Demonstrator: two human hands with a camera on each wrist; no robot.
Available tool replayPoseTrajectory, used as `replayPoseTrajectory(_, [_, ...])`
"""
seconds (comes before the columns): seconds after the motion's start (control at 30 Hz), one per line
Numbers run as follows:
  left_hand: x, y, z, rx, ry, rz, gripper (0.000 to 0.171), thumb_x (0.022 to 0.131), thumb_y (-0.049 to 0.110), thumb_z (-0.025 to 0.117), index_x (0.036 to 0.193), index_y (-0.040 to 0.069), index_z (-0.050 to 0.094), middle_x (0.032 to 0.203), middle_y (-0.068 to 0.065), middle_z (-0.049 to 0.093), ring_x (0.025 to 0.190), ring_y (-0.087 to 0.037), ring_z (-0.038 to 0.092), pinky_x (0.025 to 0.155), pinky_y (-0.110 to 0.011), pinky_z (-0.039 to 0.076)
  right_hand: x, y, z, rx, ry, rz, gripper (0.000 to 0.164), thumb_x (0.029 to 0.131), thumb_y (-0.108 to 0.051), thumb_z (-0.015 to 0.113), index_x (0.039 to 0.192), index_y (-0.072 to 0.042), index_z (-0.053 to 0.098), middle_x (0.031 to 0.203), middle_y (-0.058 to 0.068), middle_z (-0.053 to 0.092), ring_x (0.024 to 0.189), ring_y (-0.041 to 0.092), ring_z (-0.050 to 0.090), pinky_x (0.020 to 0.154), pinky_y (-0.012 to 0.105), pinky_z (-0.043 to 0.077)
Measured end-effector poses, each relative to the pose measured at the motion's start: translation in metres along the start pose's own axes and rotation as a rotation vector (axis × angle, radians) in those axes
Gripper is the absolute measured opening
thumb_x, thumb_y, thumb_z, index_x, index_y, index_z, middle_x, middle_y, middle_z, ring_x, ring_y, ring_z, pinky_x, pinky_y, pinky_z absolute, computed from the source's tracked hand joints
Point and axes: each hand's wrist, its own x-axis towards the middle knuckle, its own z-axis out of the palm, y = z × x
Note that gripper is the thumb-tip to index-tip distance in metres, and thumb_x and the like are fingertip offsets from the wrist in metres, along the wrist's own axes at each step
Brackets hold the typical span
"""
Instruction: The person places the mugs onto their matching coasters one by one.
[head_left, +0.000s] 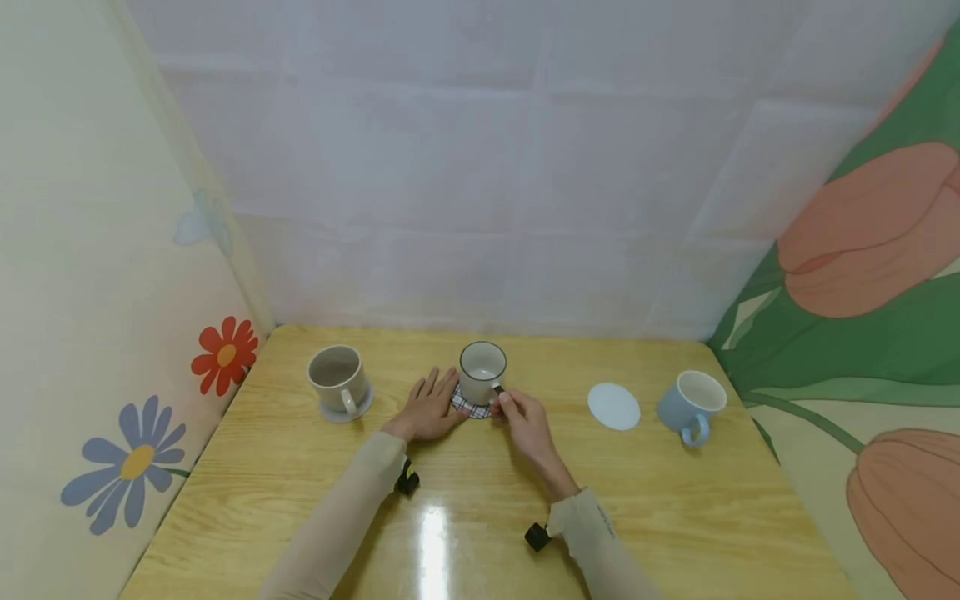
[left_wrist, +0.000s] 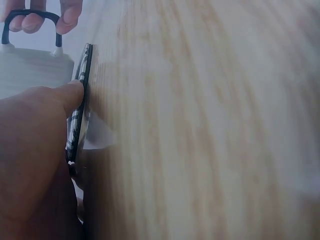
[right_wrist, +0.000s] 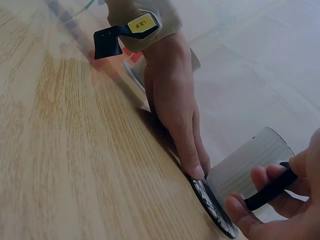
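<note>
A white mug (head_left: 480, 385) with a dark rim stands on a round black-and-white checked coaster (head_left: 474, 411) at the middle of the table. My right hand (head_left: 527, 423) grips its black handle (right_wrist: 272, 190), fingers curled through the loop. To the left of the mug, my left hand (head_left: 430, 410) lies palm down with its fingers spread and straight. Its thumb (left_wrist: 75, 94) rests on the coaster's edge, as both wrist views show. The mug hides much of the coaster.
On the left, a beige mug (head_left: 335, 377) sits on a grey coaster (head_left: 363, 406). To the right lie a plain white round coaster (head_left: 614, 407) and, beyond it, a light blue mug (head_left: 678, 408) directly on the wooden table (head_left: 487, 475). Cloth walls border the table's back and sides.
</note>
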Motion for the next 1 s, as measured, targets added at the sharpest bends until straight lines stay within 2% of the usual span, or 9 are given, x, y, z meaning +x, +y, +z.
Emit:
replayPoseTrajectory(0.3, [0.001,-0.003,0.004,0.022,0.012,0.000,0.085,0.100,0.065,0.035,0.162,0.016,0.003,0.169,0.000,-0.002,0.154,-0.029,-0.011,0.123,-0.052,-0.002,-0.001,0.006,0.006,-0.055,0.075,-0.052,0.031,0.106,-0.013,0.050,0.100,0.014,0.065,0.097,0.029,0.067,0.091,0.046,0.065,0.085,0.055,0.056])
replayPoseTrajectory(0.77, [0.002,-0.002,0.003,0.037,-0.008,-0.012,0.086,0.100,0.068,0.032,0.162,0.018,0.000,0.168,0.002,-0.005,0.154,-0.026,-0.013,0.123,-0.051,-0.005,-0.001,0.008,0.006,-0.060,0.070,-0.044,0.030,0.106,-0.011,0.049,0.099,0.014,0.065,0.096,0.030,0.067,0.091,0.048,0.064,0.083,0.051,0.058])
replayPoseTrajectory(0.9, [0.001,-0.002,0.003,0.024,0.000,-0.010,0.086,0.100,0.067,0.035,0.162,0.016,0.002,0.169,0.001,-0.003,0.154,-0.028,-0.012,0.123,-0.052,-0.005,-0.001,0.006,0.005,-0.060,0.046,-0.036,0.032,0.106,-0.010,0.048,0.101,0.017,0.064,0.098,0.035,0.065,0.093,0.051,0.063,0.084,0.055,0.056])
replayPoseTrajectory(1.0, [0.000,0.001,0.001,0.026,0.001,-0.009,0.085,0.101,0.065,0.036,0.162,0.015,0.003,0.169,-0.001,-0.002,0.154,-0.029,-0.011,0.123,-0.052,-0.004,-0.005,-0.006,0.005,-0.061,0.019,-0.035,0.032,0.107,-0.008,0.046,0.102,0.020,0.061,0.099,0.039,0.062,0.093,0.054,0.061,0.086,0.060,0.054])
